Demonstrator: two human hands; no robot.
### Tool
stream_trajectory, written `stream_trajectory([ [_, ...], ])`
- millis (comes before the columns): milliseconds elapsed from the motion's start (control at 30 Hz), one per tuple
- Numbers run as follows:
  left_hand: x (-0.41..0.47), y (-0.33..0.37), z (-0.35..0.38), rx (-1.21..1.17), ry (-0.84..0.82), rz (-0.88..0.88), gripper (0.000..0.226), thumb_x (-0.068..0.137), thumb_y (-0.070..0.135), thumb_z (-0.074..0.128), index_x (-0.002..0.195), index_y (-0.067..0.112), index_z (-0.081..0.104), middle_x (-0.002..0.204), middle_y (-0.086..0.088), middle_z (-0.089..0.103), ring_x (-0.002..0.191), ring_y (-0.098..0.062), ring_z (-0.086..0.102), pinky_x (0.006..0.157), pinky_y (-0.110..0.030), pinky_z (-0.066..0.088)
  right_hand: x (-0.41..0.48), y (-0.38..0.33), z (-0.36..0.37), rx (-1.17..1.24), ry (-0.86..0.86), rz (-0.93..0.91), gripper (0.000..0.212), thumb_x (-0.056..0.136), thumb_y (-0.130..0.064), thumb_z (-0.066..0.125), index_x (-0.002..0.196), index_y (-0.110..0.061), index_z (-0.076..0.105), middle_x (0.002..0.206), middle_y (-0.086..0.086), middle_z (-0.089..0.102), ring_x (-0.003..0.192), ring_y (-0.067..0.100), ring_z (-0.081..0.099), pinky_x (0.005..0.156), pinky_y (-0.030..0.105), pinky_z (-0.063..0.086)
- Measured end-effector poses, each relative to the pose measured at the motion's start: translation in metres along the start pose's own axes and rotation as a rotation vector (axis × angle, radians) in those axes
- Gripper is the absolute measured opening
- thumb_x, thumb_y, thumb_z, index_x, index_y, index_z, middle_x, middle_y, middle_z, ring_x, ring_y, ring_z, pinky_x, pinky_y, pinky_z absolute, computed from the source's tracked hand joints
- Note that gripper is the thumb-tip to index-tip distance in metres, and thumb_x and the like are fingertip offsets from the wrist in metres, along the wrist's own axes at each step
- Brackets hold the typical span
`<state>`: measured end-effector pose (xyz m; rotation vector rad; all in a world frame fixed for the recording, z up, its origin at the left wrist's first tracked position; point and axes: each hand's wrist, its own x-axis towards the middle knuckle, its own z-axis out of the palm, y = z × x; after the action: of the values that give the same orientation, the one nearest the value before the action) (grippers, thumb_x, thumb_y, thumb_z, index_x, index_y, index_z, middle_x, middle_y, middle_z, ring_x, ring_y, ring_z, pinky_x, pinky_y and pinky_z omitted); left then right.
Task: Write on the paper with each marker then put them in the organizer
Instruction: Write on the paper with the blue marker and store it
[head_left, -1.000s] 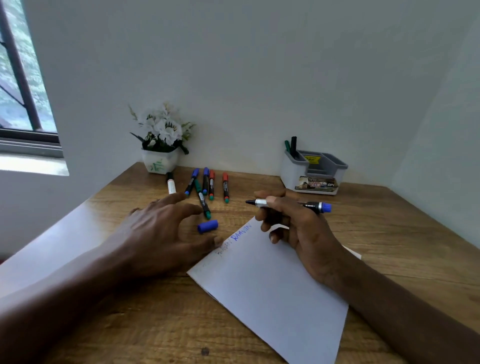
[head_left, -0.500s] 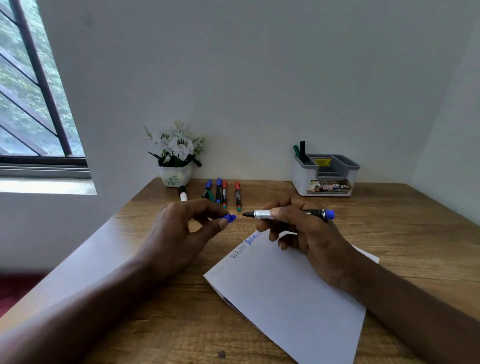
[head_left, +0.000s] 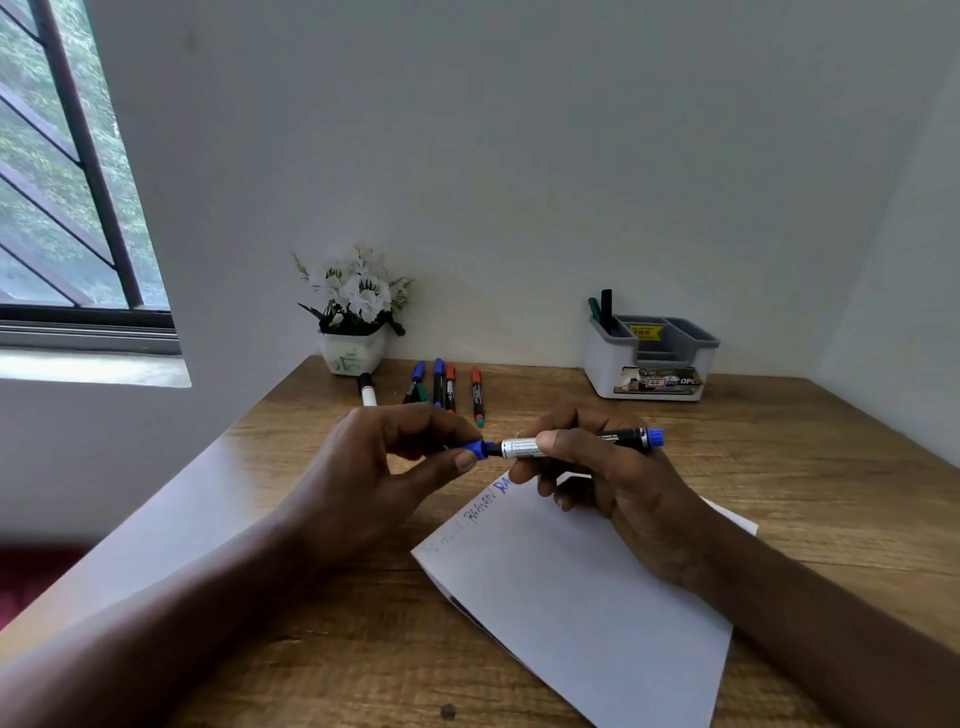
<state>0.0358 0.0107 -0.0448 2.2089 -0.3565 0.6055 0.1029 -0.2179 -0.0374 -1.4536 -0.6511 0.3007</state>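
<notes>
My right hand (head_left: 613, 478) holds a blue marker (head_left: 524, 448) level above the top edge of the white paper (head_left: 571, 587). Pinched in my left hand (head_left: 384, 467) is its blue cap (head_left: 479, 450), which sits on the marker's tip end. Blue and faint writing runs along the paper's upper left edge. Several more markers (head_left: 441, 384) lie in a row on the wooden desk (head_left: 322, 649) behind my hands. The grey and white organizer (head_left: 652, 358) stands at the back right with two dark markers upright in its left compartment.
A white pot of white flowers (head_left: 356, 312) stands at the back left against the wall. A window (head_left: 62, 208) is at the far left. Walls close off the desk at the back and right.
My left hand picked the blue cap off the desk and brought it right onto the tip of the marker held in my right hand. The view tilted up.
</notes>
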Motion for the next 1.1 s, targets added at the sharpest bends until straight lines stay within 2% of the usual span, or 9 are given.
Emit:
stream_trajectory([
  [167, -0.001, 0.003, 0.001, -0.101, -0.038, 0.021, 0.015, 0.09, 0.019, 0.073, 0.104, 0.023, 0.076, 0.095, 0.006, 0.077, 0.085, -0.017, 0.074, 0.077, -0.034, 0.06, -0.002, -0.001, 0.002, -0.012, -0.072, -0.004, 0.01, 0.087, -0.02, 0.074, 0.088, -0.013, 0.067, 0.091, 0.022, 0.076, 0.07, 0.02, 0.063, 0.061, 0.03, 0.05],
  [367, -0.002, 0.002, 0.002, -0.369, -0.034, 0.015, 0.015, 0.087, 0.008, 0.072, 0.1, 0.004, 0.077, 0.093, -0.01, 0.076, 0.074, -0.023, 0.071, 0.07, -0.031, 0.057, -0.002, -0.005, 0.006, 0.045, -0.053, -0.026, 0.008, 0.078, -0.021, 0.074, 0.075, -0.013, 0.074, 0.072, 0.015, 0.072, 0.057, 0.021, 0.054, 0.052, 0.025, 0.047],
  [500, -0.003, 0.002, 0.001, -0.508, -0.059, -0.047, 0.013, 0.086, 0.005, 0.07, 0.096, -0.001, 0.076, 0.085, -0.008, 0.076, 0.073, -0.02, 0.067, 0.07, -0.027, 0.054, -0.003, -0.004, 0.011, 0.072, -0.043, -0.041, 0.007, 0.075, -0.021, 0.075, 0.074, -0.014, 0.075, 0.073, 0.018, 0.072, 0.058, 0.02, 0.058, 0.054, 0.025, 0.05],
  [633, -0.003, 0.004, 0.003, -0.589, -0.094, -0.087, 0.01, 0.086, 0.009, 0.069, 0.091, 0.004, 0.076, 0.077, -0.004, 0.073, 0.072, -0.02, 0.062, 0.07, -0.027, 0.052, -0.002, -0.004, 0.013, 0.047, -0.028, -0.093, 0.009, 0.078, -0.02, 0.072, 0.07, -0.018, 0.076, 0.072, 0.019, 0.073, 0.058, 0.021, 0.062, 0.054, 0.026, 0.05],
  [767, 0.0, 0.005, 0.003, -0.575, -0.112, -0.097, 0.01, 0.087, 0.011, 0.069, 0.09, 0.004, 0.075, 0.079, -0.005, 0.072, 0.072, -0.021, 0.063, 0.069, -0.03, 0.053, 0.0, -0.003, 0.012, 0.023, -0.032, -0.108, 0.009, 0.079, -0.024, 0.07, 0.074, -0.017, 0.074, 0.071, 0.017, 0.073, 0.065, 0.029, 0.063, 0.056, 0.027, 0.052],
  [867, 0.004, 0.006, 0.002, -0.404, -0.109, -0.028, 0.015, 0.093, 0.019, 0.067, 0.099, 0.007, 0.075, 0.088, -0.006, 0.074, 0.078, -0.019, 0.069, 0.071, -0.031, 0.055, 0.002, -0.007, 0.01, -0.048, -0.025, -0.137, 0.025, 0.084, -0.033, 0.065, 0.093, -0.01, 0.072, 0.072, 0.016, 0.072, 0.068, 0.033, 0.062, 0.057, 0.03, 0.052],
  [933, 0.007, 0.001, 0.0, -0.082, -0.029, 0.046, 0.025, 0.095, 0.042, 0.065, 0.107, 0.022, 0.074, 0.095, 0.005, 0.075, 0.087, -0.014, 0.07, 0.076, -0.034, 0.056, 0.004, -0.007, 0.007, -0.061, 0.008, -0.172, 0.035, 0.088, -0.036, 0.06, 0.106, -0.008, 0.071, 0.077, 0.02, 0.072, 0.067, 0.033, 0.062, 0.056, 0.033, 0.051],
  [1033, 0.007, -0.011, -0.011, 0.378, -0.076, -0.044, 0.073, 0.082, 0.085, 0.041, 0.137, 0.039, 0.054, 0.131, 0.014, 0.06, 0.115, -0.002, 0.058, 0.099, -0.043, 0.049, 0.006, -0.003, -0.001, -0.11, 0.083, -0.212, 0.038, 0.093, -0.041, 0.058, 0.111, -0.012, 0.073, 0.087, 0.019, 0.073, 0.072, 0.027, 0.063, 0.057, 0.034, 0.048],
  [1100, 0.005, -0.019, -0.017, 0.554, -0.232, -0.216, 0.103, 0.069, 0.099, 0.023, 0.154, 0.041, 0.027, 0.159, 0.006, 0.034, 0.141, -0.013, 0.04, 0.118, -0.049, 0.029, 0.007, -0.001, -0.008, -0.139, 0.104, -0.208, 0.045, 0.089, -0.054, 0.065, 0.115, -0.018, 0.073, 0.097, 0.015, 0.074, 0.082, 0.023, 0.064, 0.059, 0.032, 0.048],
])
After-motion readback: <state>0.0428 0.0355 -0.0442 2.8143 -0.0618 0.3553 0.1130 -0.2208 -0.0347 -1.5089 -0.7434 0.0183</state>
